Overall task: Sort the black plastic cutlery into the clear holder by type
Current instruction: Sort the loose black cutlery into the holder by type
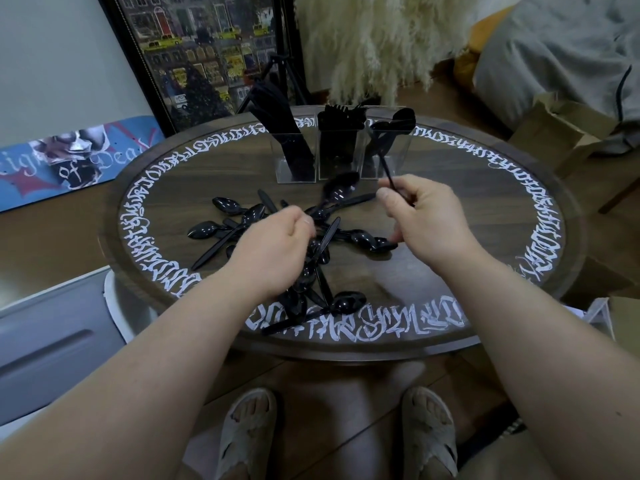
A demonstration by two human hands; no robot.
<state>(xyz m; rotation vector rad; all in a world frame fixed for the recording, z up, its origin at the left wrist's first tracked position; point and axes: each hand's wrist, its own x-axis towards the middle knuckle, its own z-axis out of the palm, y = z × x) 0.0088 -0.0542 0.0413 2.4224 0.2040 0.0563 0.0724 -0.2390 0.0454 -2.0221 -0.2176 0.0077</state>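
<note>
One head-worn wide-angle view looks forward and steeply down, close over the counter [346, 344], with the floor below.

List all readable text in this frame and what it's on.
"of": skateboard deck leaning at the left wall, dark patch.
"Dea": same deck, right of that; the rest of the word is cut off.
"igh": same deck, left part; start of the word unclear.
White calligraphy ring around the round table: stylised script, not readable.
Framed street-scene poster: signs too small to read.
</note>
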